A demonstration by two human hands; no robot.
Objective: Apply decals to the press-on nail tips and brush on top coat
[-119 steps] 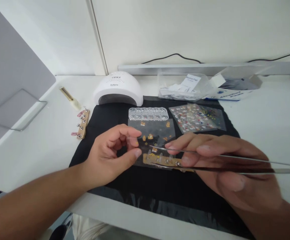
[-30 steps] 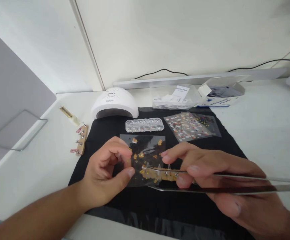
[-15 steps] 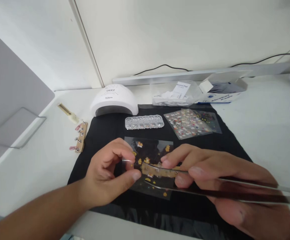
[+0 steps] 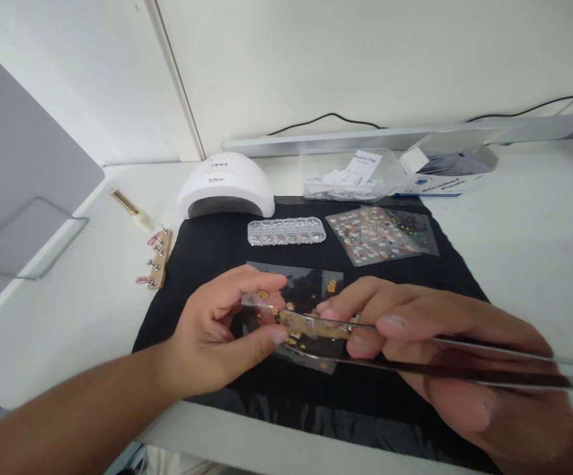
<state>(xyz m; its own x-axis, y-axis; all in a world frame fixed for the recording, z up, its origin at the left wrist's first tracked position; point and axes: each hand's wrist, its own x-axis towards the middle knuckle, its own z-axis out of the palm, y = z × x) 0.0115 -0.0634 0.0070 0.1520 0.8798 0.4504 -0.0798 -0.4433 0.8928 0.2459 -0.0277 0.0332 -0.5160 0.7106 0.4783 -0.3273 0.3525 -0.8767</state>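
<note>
I have the left hand (image 4: 217, 326) curled at the left edge of a clear sticker sheet (image 4: 306, 287), holding it at an angle above the black cloth (image 4: 207, 257). Its thumb and forefinger stand apart, and I can see another finger through the film, behind it. The sheet carries small orange and yellow stickers and sits between my two hands, at the middle of the scene.

My right hand (image 4: 444, 336) grips metal tweezers (image 4: 444, 371), prongs apart and tips pointing left towards the left thumb. The same hand also pinches a wooden nail-tip strip (image 4: 333, 331) between its fingertips. From my view the strip overlaps the sheet; I cannot tell whether the two touch, and the strip's details are blurred.

Just beyond, on the cloth, I see a clear compartment case (image 4: 286, 231) of tiny bright bits, with more sticker sheets (image 4: 375, 234) overlapping to its right. On the far side stand a white nail lamp (image 4: 227, 185), a clear plastic box (image 4: 388, 175) of alcohol pad packets and, right beside it, an opened alcohol pads carton (image 4: 439, 183). At the left, a second wooden strip (image 4: 159, 259) with metal clips lies by the cloth's edge, near a cream-and-gold bottle (image 4: 132, 209).
</note>
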